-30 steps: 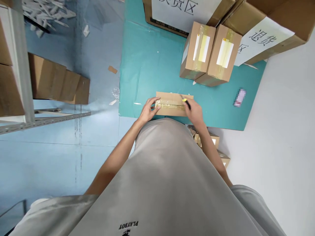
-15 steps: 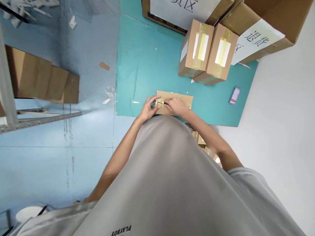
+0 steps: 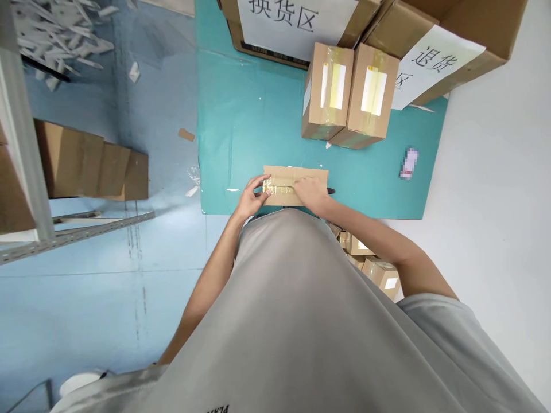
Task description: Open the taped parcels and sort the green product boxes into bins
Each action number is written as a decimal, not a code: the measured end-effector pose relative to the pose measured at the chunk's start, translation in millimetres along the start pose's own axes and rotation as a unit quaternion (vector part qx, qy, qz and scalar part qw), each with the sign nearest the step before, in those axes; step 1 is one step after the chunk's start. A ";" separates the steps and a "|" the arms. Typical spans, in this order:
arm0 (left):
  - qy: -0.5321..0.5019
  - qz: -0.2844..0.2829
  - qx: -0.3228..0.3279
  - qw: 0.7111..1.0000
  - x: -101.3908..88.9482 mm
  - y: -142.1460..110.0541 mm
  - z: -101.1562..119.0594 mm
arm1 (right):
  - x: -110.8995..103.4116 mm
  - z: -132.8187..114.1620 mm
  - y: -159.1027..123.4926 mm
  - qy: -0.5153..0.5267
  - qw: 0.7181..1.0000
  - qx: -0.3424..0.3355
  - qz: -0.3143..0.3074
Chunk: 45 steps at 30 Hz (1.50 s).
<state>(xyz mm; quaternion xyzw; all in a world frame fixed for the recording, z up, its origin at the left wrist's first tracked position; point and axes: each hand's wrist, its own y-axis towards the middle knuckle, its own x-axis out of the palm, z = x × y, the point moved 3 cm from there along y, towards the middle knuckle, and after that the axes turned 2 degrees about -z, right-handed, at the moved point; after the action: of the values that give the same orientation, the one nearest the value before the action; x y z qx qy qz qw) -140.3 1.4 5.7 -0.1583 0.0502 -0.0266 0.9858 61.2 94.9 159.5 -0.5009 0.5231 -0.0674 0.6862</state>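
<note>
On the teal tabletop (image 3: 241, 132), right in front of my body, lies a flat cardboard box (image 3: 282, 199) with clear tape along its top. A dark lengthwise line runs through the tape. My left hand (image 3: 253, 196) grips the box's left end, thumb and fingers on its top. My right hand (image 3: 312, 194) is closed over the right half of the box, fingertips at the line. The dark end of a utility knife (image 3: 330, 191) sticks out past its right side; the blade is hidden under the hand.
Two taped, labelled boxes (image 3: 327, 80) stand farther back, before large cartons with paper signs (image 3: 297, 17). A small pixelated item (image 3: 408, 163) lies at the right. Cartons (image 3: 73, 158) sit by a metal rack at left; more boxes (image 3: 379, 275) are below the table's edge.
My right hand has moved right along the box, baring more of the tape with its dark line. The knife's front end is now covered. My left hand stays at the left end; the view has shifted.
</note>
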 end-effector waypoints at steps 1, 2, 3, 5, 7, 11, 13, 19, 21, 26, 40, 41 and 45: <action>-0.002 0.004 -0.004 1.000 0.1 0.2 -0.6 | 6.3 18.3 -10.5 -0.007 0.999 0.035 -0.011; -0.005 0.007 -0.008 1.000 0.9 0.4 -1.2 | 12.9 37.3 -21.5 -0.013 0.997 0.070 -0.021; -0.007 0.008 -0.010 1.000 2.3 0.7 -1.5 | 19.5 55.0 -32.1 -0.015 0.995 0.093 -0.029; -0.010 0.007 -0.016 1.000 6.6 1.8 -1.2 | 30.8 83.2 -49.0 -0.015 0.993 0.115 -0.034; -0.012 0.010 -0.022 1.000 11.5 2.9 0.0 | 39.8 101.2 -58.0 -0.011 0.992 0.119 -0.033; -0.024 0.028 -0.037 0.999 14.5 3.3 1.7 | 61.2 128.7 -64.5 0.019 0.997 0.080 -0.003; -0.035 0.035 -0.045 0.998 9.7 2.6 0.2 | 80.2 148.3 -68.9 0.066 0.996 0.043 0.028; -0.036 0.108 -0.054 0.992 -29.6 3.1 -10.3 | 151.8 182.4 -54.3 0.404 0.891 0.131 0.159; -0.028 0.122 -0.062 0.990 -41.8 3.4 -12.4 | 167.5 160.8 -32.8 0.529 0.816 0.171 0.160; 0.005 0.150 -0.074 0.986 -61.1 -1.4 -15.3 | 170.1 84.3 9.3 0.710 0.674 0.167 0.118; 0.089 -0.059 -0.071 0.992 38.0 49.2 -48.8 | 88.5 122.8 -51.7 0.552 0.754 0.211 0.287; 0.085 -0.052 -0.049 0.994 33.6 49.0 -41.0 | 83.4 117.6 -50.2 0.527 0.775 0.207 0.281; 0.041 -0.010 0.034 0.999 1.8 45.1 12.0 | 71.0 91.2 -45.9 0.439 0.838 0.209 0.250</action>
<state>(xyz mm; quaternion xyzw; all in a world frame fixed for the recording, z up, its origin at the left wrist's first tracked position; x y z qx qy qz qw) -135.6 47.8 2.6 -0.1241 0.0876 -0.0449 0.9874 184.1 84.9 143.6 -0.1160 0.8503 -0.2142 0.4666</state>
